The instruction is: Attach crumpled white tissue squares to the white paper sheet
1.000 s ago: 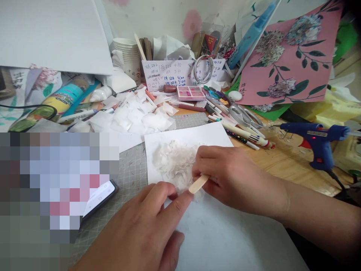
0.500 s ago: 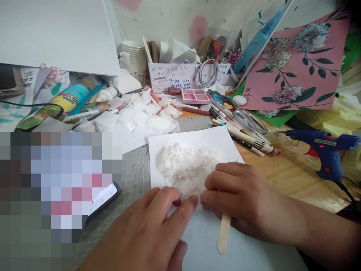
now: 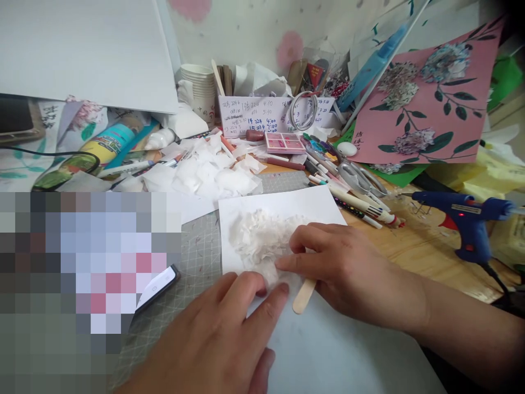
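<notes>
A ruffled cluster of white tissue paper lies on a sheet of white paper before me. At the cluster's near edge, my left hand has its index finger and thumb on a thin translucent piece of tissue paper. My right hand is closed around a wooden craft stick, whose rounded end points down toward me. Its index finger reaches onto the tissue beside my left fingertips. The right hand covers the cluster's right side and the stick's other end.
Loose white tissue pieces are heaped behind the sheet. On the right stand a blue glue gun with a red light and a pink flower picture. Pens and scissors lie back right. A phone rests on the grey cutting mat at left.
My right hand has shifted left, its index finger now stretched onto the tissue. The craft stick has moved up and left and is more tilted. My left hand stays nearly in place.
</notes>
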Demonstrator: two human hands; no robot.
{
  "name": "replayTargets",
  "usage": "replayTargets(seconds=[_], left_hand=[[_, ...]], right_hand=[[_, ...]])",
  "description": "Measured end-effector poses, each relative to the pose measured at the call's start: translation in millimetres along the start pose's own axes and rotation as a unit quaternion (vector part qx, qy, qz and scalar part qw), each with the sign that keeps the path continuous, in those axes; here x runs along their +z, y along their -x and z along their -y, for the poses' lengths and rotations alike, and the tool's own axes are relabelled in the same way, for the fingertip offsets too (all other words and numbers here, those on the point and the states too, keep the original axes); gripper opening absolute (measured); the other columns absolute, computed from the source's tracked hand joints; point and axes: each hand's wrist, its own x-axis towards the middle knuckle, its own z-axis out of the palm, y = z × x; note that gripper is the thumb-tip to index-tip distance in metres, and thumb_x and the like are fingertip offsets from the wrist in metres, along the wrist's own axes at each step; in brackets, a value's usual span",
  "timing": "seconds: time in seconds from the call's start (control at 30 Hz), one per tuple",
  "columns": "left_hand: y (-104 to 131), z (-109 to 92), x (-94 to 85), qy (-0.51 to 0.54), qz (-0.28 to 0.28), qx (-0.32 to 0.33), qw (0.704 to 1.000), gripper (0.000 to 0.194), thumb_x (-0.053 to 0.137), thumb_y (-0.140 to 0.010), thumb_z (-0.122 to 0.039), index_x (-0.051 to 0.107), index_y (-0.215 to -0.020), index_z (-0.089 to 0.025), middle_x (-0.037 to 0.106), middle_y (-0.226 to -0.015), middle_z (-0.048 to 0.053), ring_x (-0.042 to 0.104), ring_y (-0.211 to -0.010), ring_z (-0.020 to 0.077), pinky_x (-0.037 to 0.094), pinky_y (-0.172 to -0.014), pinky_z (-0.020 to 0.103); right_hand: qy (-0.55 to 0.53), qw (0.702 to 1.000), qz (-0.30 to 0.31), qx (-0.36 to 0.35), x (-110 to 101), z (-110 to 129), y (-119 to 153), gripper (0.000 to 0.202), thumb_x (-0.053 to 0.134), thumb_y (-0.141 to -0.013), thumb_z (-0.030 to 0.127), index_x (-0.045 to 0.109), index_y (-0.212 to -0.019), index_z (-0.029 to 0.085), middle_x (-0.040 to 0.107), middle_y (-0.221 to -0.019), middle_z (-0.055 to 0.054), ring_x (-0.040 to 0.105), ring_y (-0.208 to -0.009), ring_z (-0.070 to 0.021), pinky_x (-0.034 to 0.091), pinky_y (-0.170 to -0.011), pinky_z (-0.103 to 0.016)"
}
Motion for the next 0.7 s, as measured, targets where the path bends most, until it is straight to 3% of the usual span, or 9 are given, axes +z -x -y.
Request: replayTargets(seconds=[0.07,0.17,0.3,0.5,0.7], left_hand=[[1.6,-0.1,0.5,0.006,-0.004,-0.009,1.0,0.062,0.05,-0.069,-0.009,0.044,-0.128,-0.029,0.051,-0.114,0.005,0.052,-0.095,0.0207,0.047,-0.082,0.035],[5.1,0.7,2.5,-0.005,-0.018,-0.009,1.0,0.061,0.05,-0.07,-0.011,0.046,-0.127,-0.029,0.043,-0.132,0.004,0.05,-0.104,0.0232,0.046,-0.086,0.036],[6.3,1.5,3.8,-0.046,-0.015,0.042,0.998,0.055,0.051,-0.076,-0.019,0.047,-0.13,-0.026,0.032,-0.145,0.0,0.048,-0.11,0.0274,0.045,-0.091,0.039],[-1.5,1.5,-3.7,-0.046,0.026,0.041,0.998,0.055,0.06,-0.079,-0.038,0.048,-0.13,-0.022,0.04,-0.141,0.004,0.048,-0.112,0.0275,0.043,-0.095,0.039],[-1.4,6.8,-2.0,-0.01,0.031,0.059,0.998,0.056,0.057,-0.08,-0.044,0.046,-0.131,-0.022,0.039,-0.141,0.011,0.046,-0.116,0.031,0.044,-0.092,0.044]], right_hand=[[-0.044,0.999,-0.03,0.006,-7.4,-3.4,0.0,0.028,0.051,-0.083,0.008,0.067,-0.1,0.024,0.057,-0.087,-0.003,0.054,-0.073,-0.0147,0.04,-0.061,-0.028],[-0.092,0.988,-0.124,0.031,-23.6,-10.1,0.5,0.025,0.053,-0.083,0.007,0.066,-0.101,0.02,0.057,-0.089,-0.004,0.056,-0.076,-0.0136,0.043,-0.065,-0.026],[-0.063,0.971,-0.203,0.113,-39.4,-23.4,-1.4,0.013,0.057,-0.083,0.016,0.067,-0.09,0.021,0.058,-0.084,-0.003,0.056,-0.071,-0.0151,0.042,-0.062,-0.028],[-0.057,0.975,-0.132,0.169,-43.6,-41.4,-26.0,0.011,0.057,-0.082,0.018,0.068,-0.083,0.019,0.059,-0.076,-0.001,0.055,-0.067,-0.015,0.04,-0.06,-0.027],[-0.063,0.993,-0.043,0.09,-43.3,-22.0,-48.1,0.01,0.057,-0.083,0.019,0.067,-0.081,0.017,0.061,-0.075,-0.001,0.056,-0.07,-0.0142,0.042,-0.066,-0.026]])
